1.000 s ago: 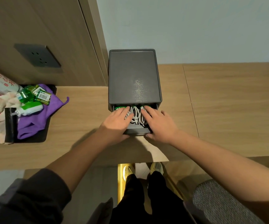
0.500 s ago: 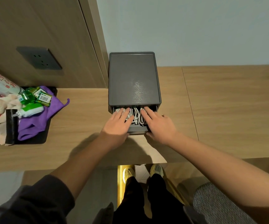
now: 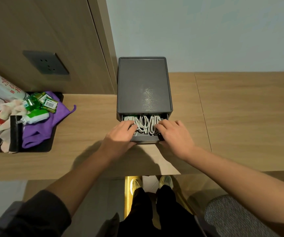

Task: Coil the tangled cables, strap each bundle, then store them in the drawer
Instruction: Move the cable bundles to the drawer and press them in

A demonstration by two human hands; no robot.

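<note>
A dark grey drawer box (image 3: 144,86) stands on the wooden desk (image 3: 240,117) against the wall. Its drawer (image 3: 144,139) is pulled partly out and holds several coiled white cables (image 3: 144,124) side by side. My left hand (image 3: 120,135) sits on the drawer's front left corner, fingers curled over the cables and thumb against the front panel. My right hand (image 3: 175,135) mirrors it on the front right corner. The bundles' near ends are hidden under my fingers.
At the left, a black tray (image 3: 50,147) holds a purple cloth (image 3: 40,132), small green bottles (image 3: 35,115) and packets. A wall socket (image 3: 47,63) sits on the wooden panel behind. A grey chair seat (image 3: 231,216) is at the lower right.
My fingers have gone from lying flat over the cables to curling down onto them. The drawer sits slightly further in than a second ago.
</note>
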